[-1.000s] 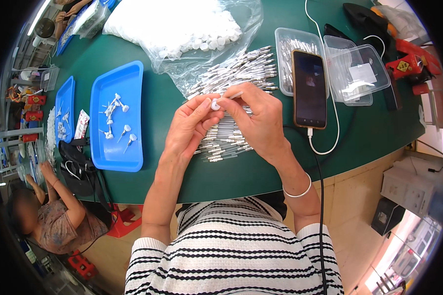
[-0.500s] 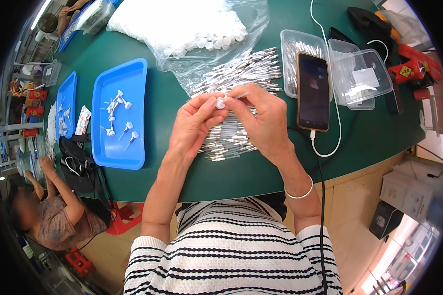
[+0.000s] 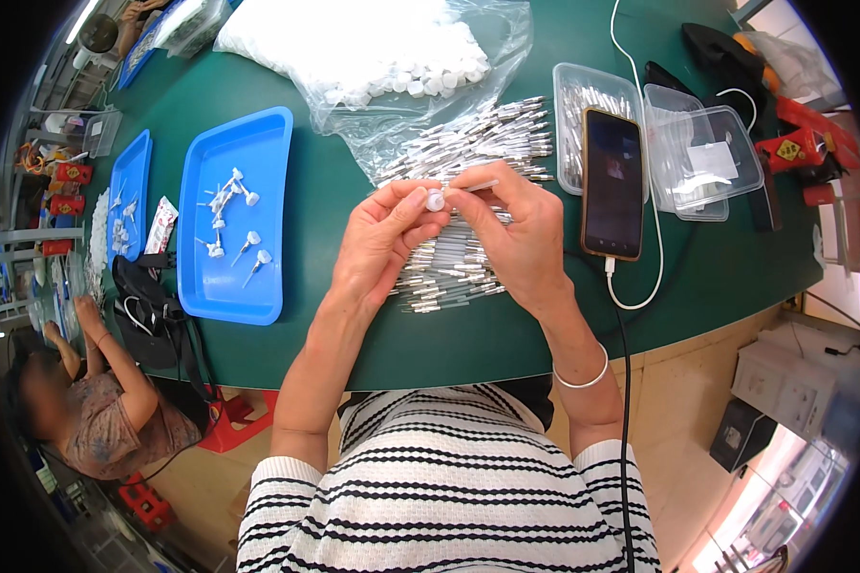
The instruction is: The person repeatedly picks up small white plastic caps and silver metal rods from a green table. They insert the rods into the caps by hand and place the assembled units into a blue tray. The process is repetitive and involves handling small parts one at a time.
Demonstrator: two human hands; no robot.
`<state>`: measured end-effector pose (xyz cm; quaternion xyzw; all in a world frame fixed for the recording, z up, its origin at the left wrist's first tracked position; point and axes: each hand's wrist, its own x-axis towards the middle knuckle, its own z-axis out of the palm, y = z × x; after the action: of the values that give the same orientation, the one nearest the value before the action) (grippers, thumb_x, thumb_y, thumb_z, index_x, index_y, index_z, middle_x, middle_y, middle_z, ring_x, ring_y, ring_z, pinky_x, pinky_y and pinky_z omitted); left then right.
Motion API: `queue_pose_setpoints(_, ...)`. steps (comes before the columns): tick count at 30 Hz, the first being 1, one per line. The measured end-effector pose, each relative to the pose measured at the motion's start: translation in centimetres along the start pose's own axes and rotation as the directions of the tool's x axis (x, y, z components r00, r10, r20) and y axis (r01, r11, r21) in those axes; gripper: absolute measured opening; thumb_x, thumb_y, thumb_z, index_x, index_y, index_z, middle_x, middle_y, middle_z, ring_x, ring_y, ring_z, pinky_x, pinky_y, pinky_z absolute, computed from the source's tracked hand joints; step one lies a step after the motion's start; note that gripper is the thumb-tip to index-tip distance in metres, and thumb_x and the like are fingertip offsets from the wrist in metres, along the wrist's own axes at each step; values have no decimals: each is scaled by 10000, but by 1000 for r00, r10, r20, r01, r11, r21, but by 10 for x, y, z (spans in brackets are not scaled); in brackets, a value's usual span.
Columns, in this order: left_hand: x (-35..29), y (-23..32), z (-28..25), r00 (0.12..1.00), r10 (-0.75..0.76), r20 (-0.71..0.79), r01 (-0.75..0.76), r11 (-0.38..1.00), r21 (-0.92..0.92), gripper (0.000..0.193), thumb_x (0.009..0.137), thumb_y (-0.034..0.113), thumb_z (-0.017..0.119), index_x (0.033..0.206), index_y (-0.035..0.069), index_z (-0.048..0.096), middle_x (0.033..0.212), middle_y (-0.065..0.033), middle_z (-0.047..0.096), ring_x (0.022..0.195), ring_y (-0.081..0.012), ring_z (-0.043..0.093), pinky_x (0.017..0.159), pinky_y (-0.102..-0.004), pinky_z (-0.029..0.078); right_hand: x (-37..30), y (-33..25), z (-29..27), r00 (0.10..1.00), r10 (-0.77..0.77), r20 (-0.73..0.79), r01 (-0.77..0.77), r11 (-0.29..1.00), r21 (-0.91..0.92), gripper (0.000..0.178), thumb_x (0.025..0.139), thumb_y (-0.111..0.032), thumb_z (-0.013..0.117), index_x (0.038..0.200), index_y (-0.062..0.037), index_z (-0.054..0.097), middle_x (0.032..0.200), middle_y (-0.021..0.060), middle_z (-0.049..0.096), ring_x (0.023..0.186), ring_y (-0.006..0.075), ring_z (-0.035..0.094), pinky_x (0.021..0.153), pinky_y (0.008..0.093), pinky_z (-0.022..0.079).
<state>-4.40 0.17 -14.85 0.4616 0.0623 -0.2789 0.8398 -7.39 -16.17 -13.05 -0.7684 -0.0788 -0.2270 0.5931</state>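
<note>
A small white plastic cap [image 3: 435, 201] is pinched between the thumb and fingers of my left hand [image 3: 384, 234]. Close against it, my right hand [image 3: 514, 229] grips a thin whitish tube [image 3: 481, 185] between thumb and forefinger. Whether the tube's end touches the cap is hidden by my fingertips. Beneath and behind both hands lies a heap of slim tubes with metal ends [image 3: 483, 138]. To the left, a blue tray [image 3: 231, 296] holds several white-capped pieces with thin stems [image 3: 251, 258].
A clear bag of white caps [image 3: 449, 76] lies at the back. On the right are a charging phone [image 3: 611, 191], a clear box of tubes [image 3: 569, 86] and clear lids [image 3: 707, 153]. A smaller blue tray [image 3: 143, 181], a black bag [image 3: 148, 320] and another person [image 3: 115, 411] are on the left.
The cap between my fingers has turned so its round face shows more. Both hands stay close together; the whole view has shifted slightly.
</note>
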Motion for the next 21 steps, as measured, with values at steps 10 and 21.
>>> queue_pose_setpoints(10,-1,-1,1,1000,23,-22,-22,1000,8,212,918,129,602,1056,-30,613,955,-111,663,829,-156,671,733,-220,567,0,-1,0,999,-32,16,32,999,-14,80,811,-65,689,859,-31,636,748,76,649,633,169,638,527,267,480)
queue_pose_setpoints(21,-2,2,2,1000,-6,-29,4,999,-53,238,906,107,610,1101,-31,607,968,-120,666,840,-164,675,738,-216,571,-1,1,0,1000,6,5,-6,1000,13,100,791,-33,700,860,-27,627,772,77,652,648,175,639,554,272,494)
